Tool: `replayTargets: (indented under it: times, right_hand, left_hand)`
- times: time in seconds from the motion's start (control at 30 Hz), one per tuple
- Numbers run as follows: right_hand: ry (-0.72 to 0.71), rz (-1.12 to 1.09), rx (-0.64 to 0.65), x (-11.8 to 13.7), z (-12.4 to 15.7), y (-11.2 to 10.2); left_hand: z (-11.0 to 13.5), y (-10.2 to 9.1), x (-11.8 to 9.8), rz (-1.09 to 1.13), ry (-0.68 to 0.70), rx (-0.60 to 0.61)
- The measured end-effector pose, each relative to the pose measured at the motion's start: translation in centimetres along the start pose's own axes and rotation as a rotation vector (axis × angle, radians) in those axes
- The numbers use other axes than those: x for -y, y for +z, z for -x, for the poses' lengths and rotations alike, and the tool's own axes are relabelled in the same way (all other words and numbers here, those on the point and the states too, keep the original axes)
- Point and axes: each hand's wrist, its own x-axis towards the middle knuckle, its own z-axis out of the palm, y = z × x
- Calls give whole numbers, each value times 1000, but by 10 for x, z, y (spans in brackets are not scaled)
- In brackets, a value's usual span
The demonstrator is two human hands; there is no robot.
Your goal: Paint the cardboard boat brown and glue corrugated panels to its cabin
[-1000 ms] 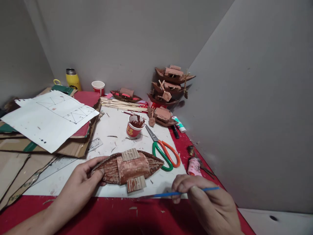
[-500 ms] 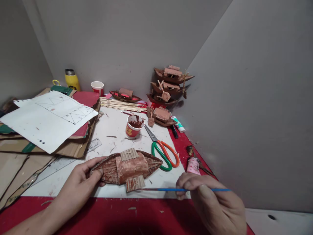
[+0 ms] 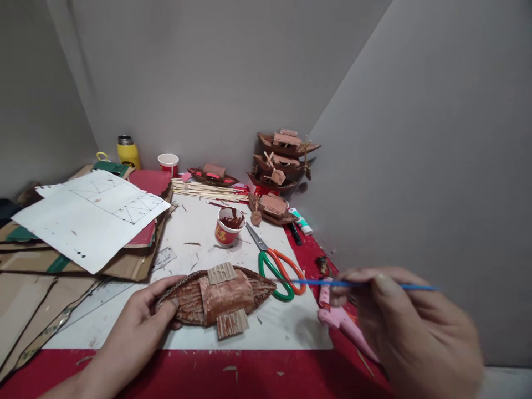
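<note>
My left hand (image 3: 141, 324) grips the left end of a brown model boat (image 3: 189, 302), thumb on top and fingers along its far side. A curved reddish-brown roof (image 3: 226, 296) covers the boat's middle, with a corrugated cardboard flap (image 3: 221, 274) on the far side and another flap (image 3: 233, 324) on the near side, the latter streaked with brown paint. To the right, my right hand (image 3: 409, 318) pinches a thin blue paintbrush (image 3: 332, 283). The brush lies level, its tip pointing left near the boat's right end. Beyond the boat stands a paper cup (image 3: 229, 228) with brown paint inside.
Scissors (image 3: 282, 274) with green and orange handles lie right of the boat. A pink glue gun (image 3: 344, 327) sits under my right hand. Several finished boats (image 3: 286, 141) are stacked at the back right. Cardboard and a drawn sheet (image 3: 95, 221) fill the left; sticks (image 3: 210, 191) lie behind.
My right hand has moved right and up with the paintbrush, away from the near flap. The glue gun shows more now. My left hand still holds the boat; the view has tilted slightly.
</note>
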Motion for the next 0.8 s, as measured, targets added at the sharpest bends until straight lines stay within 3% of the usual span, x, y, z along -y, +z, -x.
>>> replayTargets:
  times: [0.07,0.13,0.3,0.47,0.63,0.8]
  right_hand:
    - [-62,12,-56,9,-22,10]
    - [-184,50,-13,12,-47,27]
    - [-152,143,366,-9,-101,76]
    - [-69,135,563,-32,-127,108]
    - [23,87,615,-41,-133,110]
    - [22,19,449,-42,-131,95]
  left_hand:
    - [1,-1,0,10,-3,3]
    - [0,-2,2,25,-11,15]
    - [-6,-3,5,71,10,49]
    - [-6,-1,2,92,-4,31]
    - [-3,0,-3,24,-18,30]
    - [-4,-1,-2,-21,23,47]
